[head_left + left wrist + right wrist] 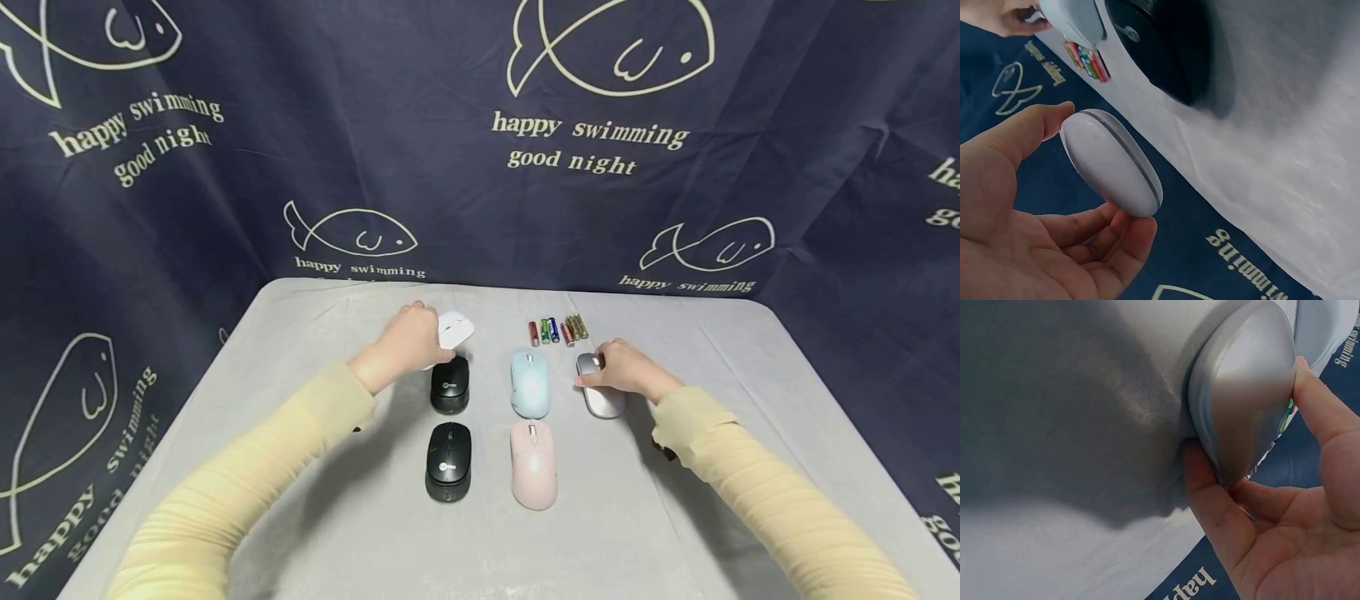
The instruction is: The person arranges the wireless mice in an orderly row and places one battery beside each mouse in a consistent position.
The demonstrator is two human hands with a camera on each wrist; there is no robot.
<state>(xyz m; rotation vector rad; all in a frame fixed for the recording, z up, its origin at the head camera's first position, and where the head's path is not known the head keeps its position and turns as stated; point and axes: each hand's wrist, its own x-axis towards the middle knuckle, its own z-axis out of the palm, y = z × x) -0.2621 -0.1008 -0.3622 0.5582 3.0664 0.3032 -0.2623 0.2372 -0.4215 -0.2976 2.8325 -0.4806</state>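
Between thumb and fingers my left hand grips a white computer mouse by its sides, just behind the upper black mouse. In the left wrist view the white mouse is tilted, showing a grey band along its edge. On the right, my right hand pinches a silver mouse at its sides, thumb on one edge and fingers on the other. The silver mouse sits close over the table, to the right of a light blue mouse.
A second black mouse and a pink mouse lie nearer the front of the white-covered table. Several batteries stand in a row toward the back. A dark blue curtain with fish prints hangs behind the table.
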